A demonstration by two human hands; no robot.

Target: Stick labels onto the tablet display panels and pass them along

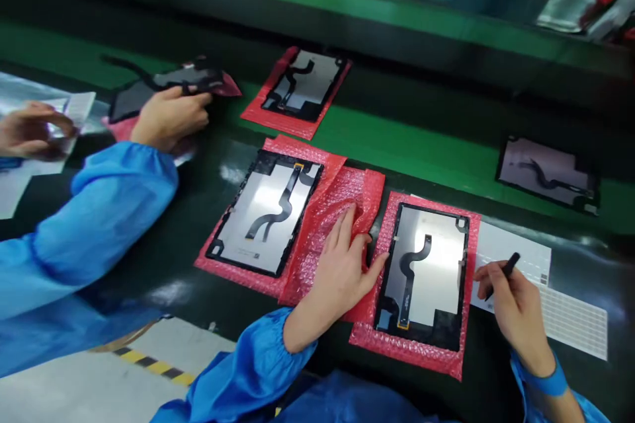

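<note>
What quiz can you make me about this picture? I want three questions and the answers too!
1. Which of the camera wearer's hands holds the black pen-like tool?
2. True or false: the wearer's left hand lies on a white sheet.
3. What colour is the co-worker's sleeve at the left of the picture? a) red b) blue c) green

Key: 1. The right hand. 2. False; it touches red bubble wrap. 3. b
</note>
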